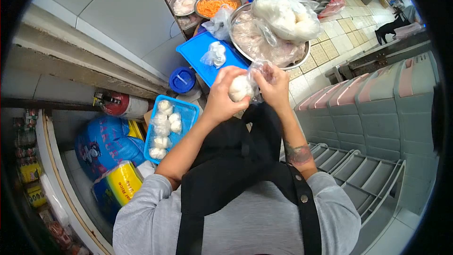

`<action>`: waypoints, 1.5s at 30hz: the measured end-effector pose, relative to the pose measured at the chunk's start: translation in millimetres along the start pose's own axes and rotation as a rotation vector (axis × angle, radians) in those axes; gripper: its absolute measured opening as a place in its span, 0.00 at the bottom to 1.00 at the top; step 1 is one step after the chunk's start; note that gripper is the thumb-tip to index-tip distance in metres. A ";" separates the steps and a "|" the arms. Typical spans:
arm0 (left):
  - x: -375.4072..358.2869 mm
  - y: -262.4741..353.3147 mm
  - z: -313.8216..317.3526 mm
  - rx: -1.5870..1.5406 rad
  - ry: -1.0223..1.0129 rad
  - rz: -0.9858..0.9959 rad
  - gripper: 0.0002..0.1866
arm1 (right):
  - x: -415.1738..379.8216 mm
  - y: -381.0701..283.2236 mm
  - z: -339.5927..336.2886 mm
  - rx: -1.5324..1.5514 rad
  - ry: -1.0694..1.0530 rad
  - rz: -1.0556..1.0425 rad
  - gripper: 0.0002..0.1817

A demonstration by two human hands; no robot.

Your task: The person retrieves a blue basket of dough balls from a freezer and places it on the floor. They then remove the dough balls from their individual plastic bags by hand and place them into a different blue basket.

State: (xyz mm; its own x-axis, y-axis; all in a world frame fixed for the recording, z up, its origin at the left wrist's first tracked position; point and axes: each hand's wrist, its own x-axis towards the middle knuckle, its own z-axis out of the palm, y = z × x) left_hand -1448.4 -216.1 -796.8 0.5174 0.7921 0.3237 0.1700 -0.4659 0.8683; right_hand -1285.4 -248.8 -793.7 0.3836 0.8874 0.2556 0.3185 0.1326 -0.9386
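Observation:
My left hand [222, 97] holds a white dough-like ball [239, 88] that sits partly inside a clear plastic bag [262, 72]. My right hand [274, 87] grips that bag's mouth beside the ball. Just beyond both hands stands a large metal bowl [298, 59] heaped with bagged white lumps [285, 14]. To my left, a small blue basket [188, 111] holds several wrapped white balls [163, 130]. A crumpled clear bag [214, 54] lies on a blue tray [193, 49].
A metal bowl of shredded carrot [212, 5] and another bowl [184, 4] sit further back. A blue lidded tub [182, 80], a red canister [120, 105] and rice sacks [111, 160] lie at left. Grey stacked crates [377, 113] fill the right.

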 end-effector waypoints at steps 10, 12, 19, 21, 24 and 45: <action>-60.3 -43.0 8.1 0.276 -0.148 0.481 0.24 | -47.4 86.9 9.2 0.388 -0.607 1.206 0.10; -70.9 -42.3 5.6 0.144 -0.084 0.371 0.24 | -46.4 83.0 5.7 0.299 -0.766 1.171 0.13; -88.6 -37.6 37.4 -0.920 0.469 -0.484 0.20 | -58.7 59.1 58.7 0.569 -0.255 0.342 0.27; -94.6 -48.6 38.8 -1.330 0.630 -0.746 0.16 | -66.1 80.6 67.3 0.384 -0.383 0.323 0.21; -102.0 -76.2 24.7 -1.406 0.817 -0.849 0.10 | -86.5 96.2 84.9 0.336 -0.385 0.391 0.14; -216.3 -129.2 -70.8 -0.589 0.074 -0.970 0.37 | -112.6 78.8 142.8 -0.091 -1.191 0.442 0.23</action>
State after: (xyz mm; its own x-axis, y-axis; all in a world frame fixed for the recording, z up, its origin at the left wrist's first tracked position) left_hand -1641.6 -299.3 -952.4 0.3283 0.7479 -0.5770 0.0414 0.5989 0.7998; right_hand -1427.4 -275.3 -929.5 -0.5252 0.7003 -0.4834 0.4391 -0.2636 -0.8589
